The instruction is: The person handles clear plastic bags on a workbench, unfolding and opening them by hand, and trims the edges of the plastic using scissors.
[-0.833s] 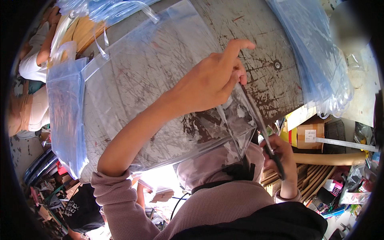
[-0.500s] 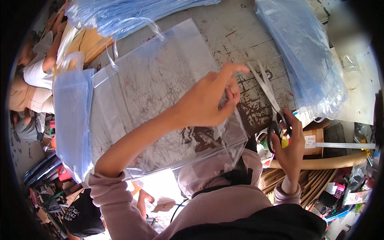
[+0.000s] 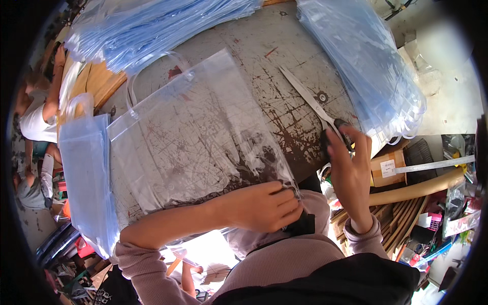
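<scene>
A clear plastic bag (image 3: 188, 132) with a pale handle loop at its far edge lies flat on the scratched table. Its near right corner is under my left hand (image 3: 269, 207), whose fingers are curled closed on the bag's edge; the fingertips are partly hidden. My right hand (image 3: 353, 168) grips the dark handles of a pair of scissors (image 3: 306, 95). The scissor blades are together and point away to the far left, over the table to the right of the bag.
Stacks of bluish clear bags lie at the far edge (image 3: 168, 33), on the right (image 3: 356, 56) and on the left (image 3: 86, 162). The worn table (image 3: 284, 40) ends near my lap. A cardboard box (image 3: 386, 170) and clutter fill the lower right. Another person (image 3: 38, 119) sits at the far left.
My left hand has come down and nearer to me, onto the bag's near right corner. The scissor blades have closed, and the scissors have shifted left. The view has shifted slightly.
</scene>
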The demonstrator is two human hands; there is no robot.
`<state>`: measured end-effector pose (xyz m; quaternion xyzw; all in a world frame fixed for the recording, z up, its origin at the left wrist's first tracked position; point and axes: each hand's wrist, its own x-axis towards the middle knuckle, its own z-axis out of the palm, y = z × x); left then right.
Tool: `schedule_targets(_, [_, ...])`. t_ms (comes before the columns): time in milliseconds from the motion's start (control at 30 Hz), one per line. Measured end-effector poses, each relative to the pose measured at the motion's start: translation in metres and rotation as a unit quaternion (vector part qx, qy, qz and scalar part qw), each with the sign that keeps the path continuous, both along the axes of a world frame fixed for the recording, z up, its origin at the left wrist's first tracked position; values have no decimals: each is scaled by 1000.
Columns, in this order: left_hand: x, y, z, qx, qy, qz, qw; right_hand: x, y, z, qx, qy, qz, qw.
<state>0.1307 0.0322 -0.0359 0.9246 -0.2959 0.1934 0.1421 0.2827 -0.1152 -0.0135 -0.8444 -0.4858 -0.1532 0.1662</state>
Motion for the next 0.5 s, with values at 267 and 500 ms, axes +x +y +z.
schedule_targets(267, [-9, -2, -9, 45, -102, -9, 994, -23, -15, 11, -52, 387, 208, 897])
schedule_targets(500, [-8, -5, -12, 12, -71, 2, 997, -12, -8, 9, -80, 327, 270, 902])
